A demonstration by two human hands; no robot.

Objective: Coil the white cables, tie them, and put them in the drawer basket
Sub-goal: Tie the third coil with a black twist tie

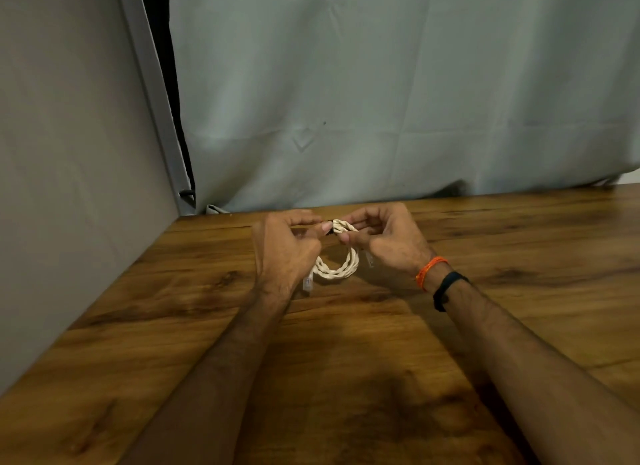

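White cable (337,268), wound into a small coil, hangs between both hands above the wooden surface (346,360). The left hand (287,249) and right hand (388,239) each keep a pinching grip on the coil's top, where a dark tie (330,229) shows; a connector end (307,283) dangles below the left grip.

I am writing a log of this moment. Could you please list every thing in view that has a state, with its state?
white cable: coiled into a ring, held above the table, top gripped by both hands
black tie: at the coil's top, mostly hidden; fastened or not, cannot tell
left hand: pinches the coil's top
right hand: pinches the coil's top
cable plug: hangs free below the left hand
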